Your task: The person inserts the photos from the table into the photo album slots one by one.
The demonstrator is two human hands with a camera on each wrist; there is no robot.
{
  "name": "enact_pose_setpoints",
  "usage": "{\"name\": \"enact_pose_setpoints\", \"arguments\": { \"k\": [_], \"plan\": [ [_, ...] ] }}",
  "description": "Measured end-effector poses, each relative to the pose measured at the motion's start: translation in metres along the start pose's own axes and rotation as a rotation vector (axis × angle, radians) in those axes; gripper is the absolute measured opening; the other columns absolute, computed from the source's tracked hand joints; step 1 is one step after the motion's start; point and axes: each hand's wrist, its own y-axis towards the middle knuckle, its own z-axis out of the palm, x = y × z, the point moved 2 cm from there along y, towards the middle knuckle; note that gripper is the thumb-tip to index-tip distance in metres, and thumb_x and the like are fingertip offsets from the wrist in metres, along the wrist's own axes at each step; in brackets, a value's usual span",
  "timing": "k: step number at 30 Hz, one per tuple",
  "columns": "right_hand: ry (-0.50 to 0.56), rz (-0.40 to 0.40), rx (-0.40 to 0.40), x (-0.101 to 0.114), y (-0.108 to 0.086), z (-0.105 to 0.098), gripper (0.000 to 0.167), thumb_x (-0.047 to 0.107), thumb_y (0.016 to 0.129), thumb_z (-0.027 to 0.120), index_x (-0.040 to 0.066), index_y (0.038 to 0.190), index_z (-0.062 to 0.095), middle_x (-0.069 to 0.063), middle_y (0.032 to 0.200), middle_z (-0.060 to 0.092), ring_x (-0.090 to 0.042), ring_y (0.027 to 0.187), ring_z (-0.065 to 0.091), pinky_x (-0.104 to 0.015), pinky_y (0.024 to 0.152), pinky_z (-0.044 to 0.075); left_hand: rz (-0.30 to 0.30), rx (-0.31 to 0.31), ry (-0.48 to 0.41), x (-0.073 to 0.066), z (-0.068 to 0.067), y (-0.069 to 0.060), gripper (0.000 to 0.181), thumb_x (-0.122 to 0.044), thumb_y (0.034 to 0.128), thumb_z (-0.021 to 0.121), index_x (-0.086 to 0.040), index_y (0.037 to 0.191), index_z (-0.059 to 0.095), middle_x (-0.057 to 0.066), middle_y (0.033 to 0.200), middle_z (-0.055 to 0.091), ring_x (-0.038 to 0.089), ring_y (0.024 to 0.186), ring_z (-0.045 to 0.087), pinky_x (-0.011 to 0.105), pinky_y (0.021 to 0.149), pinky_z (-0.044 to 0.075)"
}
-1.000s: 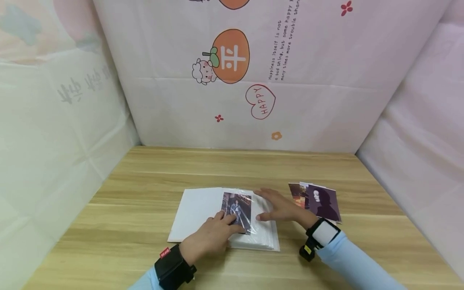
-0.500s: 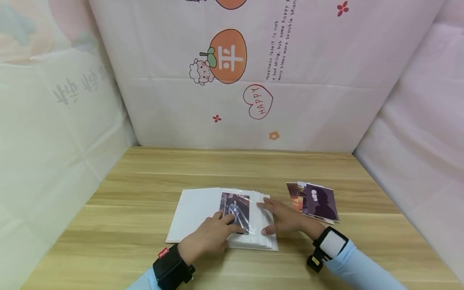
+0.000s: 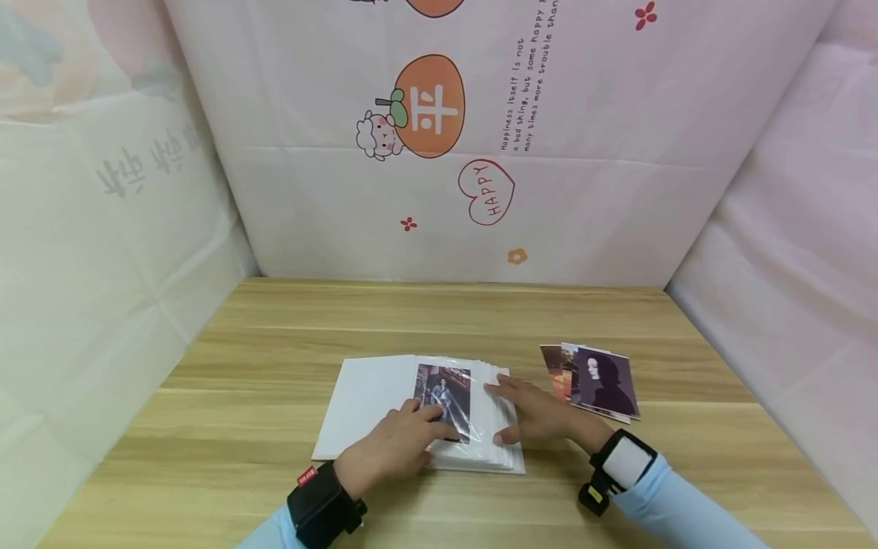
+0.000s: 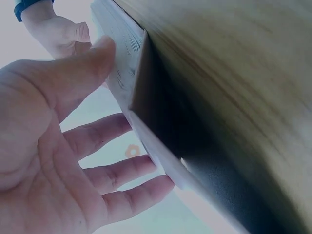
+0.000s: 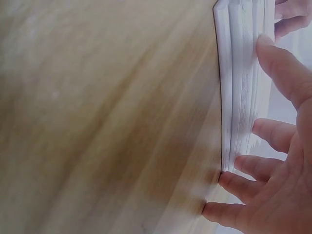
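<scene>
A white photo album (image 3: 366,393) lies spread on the wooden table, its stack of pages on the right half. On the top page a photo (image 3: 449,389) of a person sits under a clear sleeve. My left hand (image 3: 392,444) rests with extended fingers over this photo and the inner page area. At the album's right side, my right hand (image 3: 538,412) touches the page edges with spread fingers. The right wrist view shows its fingertips along the stacked page edges (image 5: 239,87). In the left wrist view, the left fingers (image 4: 119,173) touch the album; its cover stands slightly off the table.
Several loose photos (image 3: 604,383) lie overlapped on the table (image 3: 274,320), right of the album and just beyond the right forearm. Patterned white cloth (image 3: 329,213) walls in the back and both sides.
My right hand has shifted a little rightward and nearer along the page edges, then stayed almost still. The left hand keeps its place on the photo. The head view has drifted slightly.
</scene>
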Motion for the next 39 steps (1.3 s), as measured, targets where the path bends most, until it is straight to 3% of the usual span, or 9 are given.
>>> {"name": "enact_pose_setpoints", "arguments": {
  "k": [12, 26, 33, 39],
  "plan": [
    [0.002, -0.013, -0.008, 0.002, 0.000, -0.001, 0.083, 0.045, 0.078, 0.070, 0.003, 0.141, 0.037, -0.029, 0.144, 0.023, -0.049, 0.128, 0.023, -0.064, 0.096, 0.024, 0.025, -0.001, -0.159, 0.009, -0.004, -0.001, 0.046, -0.023, 0.0760, 0.074, -0.032, 0.120, 0.063, 0.008, 0.132, 0.050, 0.032, 0.109, 0.048, 0.047, 0.080, 0.045],
    [0.029, 0.041, -0.012, 0.002, 0.000, 0.002, 0.082, 0.045, 0.077, 0.072, 0.008, 0.142, 0.038, -0.025, 0.147, 0.022, -0.046, 0.130, 0.021, -0.063, 0.097, 0.021, 0.028, 0.002, -0.174, 0.013, -0.005, 0.001, 0.046, -0.023, 0.0756, 0.074, -0.032, 0.119, 0.064, 0.007, 0.130, 0.051, 0.030, 0.107, 0.048, 0.044, 0.076, 0.046],
    [0.028, 0.026, -0.024, 0.000, 0.000, 0.003, 0.083, 0.046, 0.076, 0.072, 0.007, 0.142, 0.038, -0.025, 0.146, 0.022, -0.047, 0.130, 0.021, -0.063, 0.098, 0.021, 0.026, 0.002, -0.179, 0.012, -0.008, 0.000, 0.044, -0.021, 0.0765, 0.074, -0.031, 0.119, 0.065, 0.007, 0.129, 0.052, 0.030, 0.107, 0.048, 0.043, 0.077, 0.046],
    [0.023, 0.008, -0.030, -0.002, 0.000, 0.003, 0.083, 0.046, 0.077, 0.071, 0.006, 0.142, 0.038, -0.027, 0.146, 0.022, -0.047, 0.130, 0.021, -0.063, 0.098, 0.021, 0.055, -0.021, -0.186, 0.012, -0.008, 0.000, 0.042, -0.018, 0.0780, 0.073, -0.026, 0.119, 0.065, 0.010, 0.129, 0.052, 0.030, 0.112, 0.049, 0.044, 0.087, 0.043]
  ]
}}
